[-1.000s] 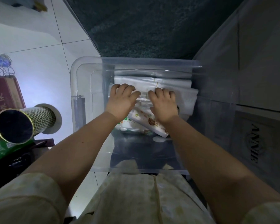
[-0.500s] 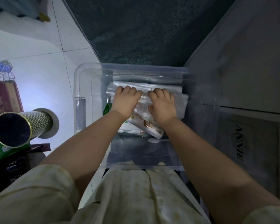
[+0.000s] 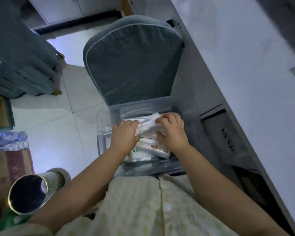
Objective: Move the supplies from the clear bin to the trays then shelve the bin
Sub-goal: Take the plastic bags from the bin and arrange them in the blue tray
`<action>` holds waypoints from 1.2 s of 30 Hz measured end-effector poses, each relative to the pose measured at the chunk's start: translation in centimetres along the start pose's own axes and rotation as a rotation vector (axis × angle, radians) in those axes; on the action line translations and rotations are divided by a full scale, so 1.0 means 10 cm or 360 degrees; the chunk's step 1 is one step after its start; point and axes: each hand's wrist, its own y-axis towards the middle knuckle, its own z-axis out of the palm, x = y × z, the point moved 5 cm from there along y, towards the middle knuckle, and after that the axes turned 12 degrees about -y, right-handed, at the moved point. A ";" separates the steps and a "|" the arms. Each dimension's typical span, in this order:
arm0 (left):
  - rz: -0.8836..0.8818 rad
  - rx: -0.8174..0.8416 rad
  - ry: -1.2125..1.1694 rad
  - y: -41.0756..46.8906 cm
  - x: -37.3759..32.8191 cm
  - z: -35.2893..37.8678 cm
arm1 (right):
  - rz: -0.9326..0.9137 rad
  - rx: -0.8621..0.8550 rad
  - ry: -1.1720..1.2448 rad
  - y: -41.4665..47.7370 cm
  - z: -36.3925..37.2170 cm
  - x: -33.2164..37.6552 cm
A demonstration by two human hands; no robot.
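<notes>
A clear plastic bin (image 3: pixel 101 126) sits in front of my lap, against a grey cushioned chair. Inside lies a stack of white plastic-wrapped packets (image 3: pixel 148 123), with printed packs (image 3: pixel 153 148) beneath them. My left hand (image 3: pixel 124 136) grips the left end of the white stack, its fingers curled over the top. At the stack's right end my right hand (image 3: pixel 171 132) holds on, fingers over the top and thumb against the near side. Both hands are inside the bin. No trays are in view.
The grey chair back (image 3: pixel 131 62) rises behind the bin. A white desk (image 3: pixel 242 68) runs along the right, with a dark lettered box (image 3: pixel 226 140) under it. A round metal can (image 3: pixel 28 193), a cardboard box (image 3: pixel 8 169) and bagged items stand on the tiled floor at left.
The camera has tilted up, bringing the chair back and desk into view. Both hands have closed round the ends of the white stack, which sits a little higher in the bin.
</notes>
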 end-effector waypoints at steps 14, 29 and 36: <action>0.0813 0.0221 -0.0015 -1.06 -0.79 -0.08 | 0.1007 -0.0582 -0.0095 -2.35 -0.50 0.36; 0.1661 0.0241 -0.0010 -3.32 -3.28 0.94 | 0.1777 -0.0613 -0.0255 -6.19 -0.74 0.10; 0.2032 0.0489 -0.0024 -5.31 -4.58 1.86 | 0.2171 -0.0651 -0.0291 -8.46 -0.94 -0.04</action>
